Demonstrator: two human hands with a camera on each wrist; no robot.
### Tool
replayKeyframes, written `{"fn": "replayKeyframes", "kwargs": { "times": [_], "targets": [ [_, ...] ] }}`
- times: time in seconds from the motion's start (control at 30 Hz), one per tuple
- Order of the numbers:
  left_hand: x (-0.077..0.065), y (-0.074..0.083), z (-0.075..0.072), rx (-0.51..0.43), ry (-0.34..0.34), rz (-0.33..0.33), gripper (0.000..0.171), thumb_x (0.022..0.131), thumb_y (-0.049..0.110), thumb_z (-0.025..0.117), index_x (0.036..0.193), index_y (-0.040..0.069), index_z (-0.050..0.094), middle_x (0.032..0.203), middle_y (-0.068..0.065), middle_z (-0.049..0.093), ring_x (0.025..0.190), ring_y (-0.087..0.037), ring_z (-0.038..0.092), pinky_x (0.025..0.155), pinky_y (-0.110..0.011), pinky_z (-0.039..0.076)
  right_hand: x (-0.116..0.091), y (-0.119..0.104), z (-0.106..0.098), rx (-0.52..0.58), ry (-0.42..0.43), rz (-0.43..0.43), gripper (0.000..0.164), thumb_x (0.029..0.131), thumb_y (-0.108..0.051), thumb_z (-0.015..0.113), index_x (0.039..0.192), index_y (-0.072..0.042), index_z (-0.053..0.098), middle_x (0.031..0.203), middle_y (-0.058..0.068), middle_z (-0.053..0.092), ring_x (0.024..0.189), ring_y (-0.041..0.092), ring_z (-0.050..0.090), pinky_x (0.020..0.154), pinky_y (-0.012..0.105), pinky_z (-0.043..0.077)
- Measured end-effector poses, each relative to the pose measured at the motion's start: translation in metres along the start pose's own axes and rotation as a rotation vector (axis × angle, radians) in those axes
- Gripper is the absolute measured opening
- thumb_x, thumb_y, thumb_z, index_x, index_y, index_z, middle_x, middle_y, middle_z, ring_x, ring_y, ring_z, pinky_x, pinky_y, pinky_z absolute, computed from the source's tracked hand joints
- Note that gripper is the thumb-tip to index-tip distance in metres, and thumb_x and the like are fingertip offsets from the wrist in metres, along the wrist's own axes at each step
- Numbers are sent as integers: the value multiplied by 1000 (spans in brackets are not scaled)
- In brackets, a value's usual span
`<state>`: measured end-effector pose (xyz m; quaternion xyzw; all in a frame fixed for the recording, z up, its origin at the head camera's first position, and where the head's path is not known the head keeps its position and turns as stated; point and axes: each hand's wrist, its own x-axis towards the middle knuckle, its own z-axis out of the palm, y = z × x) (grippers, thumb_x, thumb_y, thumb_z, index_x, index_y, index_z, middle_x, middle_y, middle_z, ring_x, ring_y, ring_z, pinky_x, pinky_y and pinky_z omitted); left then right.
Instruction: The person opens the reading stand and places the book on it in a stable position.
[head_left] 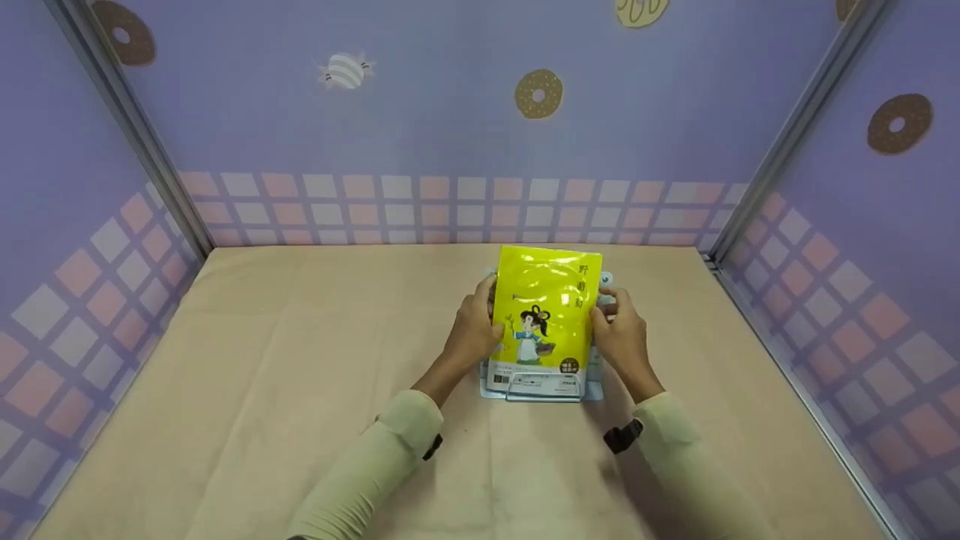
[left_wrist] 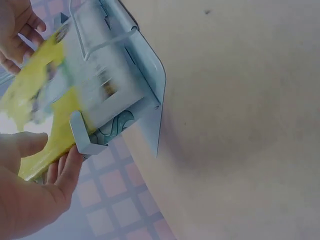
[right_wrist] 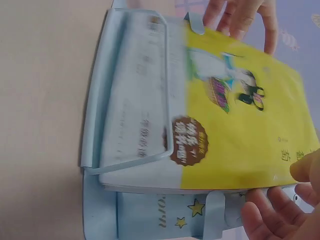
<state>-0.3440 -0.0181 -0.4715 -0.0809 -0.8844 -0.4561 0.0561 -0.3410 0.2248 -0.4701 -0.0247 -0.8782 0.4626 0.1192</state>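
Observation:
A yellow book (head_left: 551, 289) with a drawn figure and a white lower band stands upright on a light blue book stand (head_left: 594, 390). The stand's wire holder (right_wrist: 166, 90) crosses the lower front of the cover. My left hand (head_left: 474, 324) holds the book's left edge, thumb at the front and fingers at the side near a bent metal clip (left_wrist: 80, 132). On the opposite edge, my right hand (head_left: 624, 330) grips with its thumb (right_wrist: 302, 167) on the cover and fingers curled underneath. In the right wrist view, another clip (right_wrist: 214, 215) lies just outside the book's edge.
Beige cloth (head_left: 337, 337) covers the table around the stand. A purple back wall (head_left: 450, 135) with pink and white squares rises behind it, and metal posts (head_left: 795, 127) mark the corners. Each wrist wears a dark strap (head_left: 624, 436).

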Motion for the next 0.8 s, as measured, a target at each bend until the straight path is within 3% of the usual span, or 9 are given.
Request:
{"fn": "replayKeyframes", "kwargs": {
  "times": [0.23, 0.6, 0.8],
  "targets": [
    [-2, 7, 0, -26, -61, -54, 83, 93, 2, 60, 162, 22, 18, 130, -15, 49, 103, -25, 53, 90, -39, 50, 5, -2, -2, 0, -13, 3, 50, 105, -27, 49, 154, -19, 41, 123, 19, 64, 107, 33, 68, 81, 42, 59],
    [0, 2, 1, -46, -53, -20, 81, 94, 2, 57, 162, 18, 18, 131, -17, 49, 105, -23, 53, 90, -36, 51, 14, -4, -3, 3, -44, -28, 54, 105, -28, 48, 157, -18, 39, 128, 20, 64, 117, 35, 66, 86, 46, 59],
    [1, 0, -4, -26, -96, -24, 82, 93, 5, 57, 163, 18, 16, 131, -14, 48, 108, -23, 52, 93, -37, 49, 17, -4, -8, -7, -81, -52, 55, 105, -29, 51, 157, -18, 39, 131, 19, 62, 120, 38, 65, 90, 50, 58]
  ]
}}
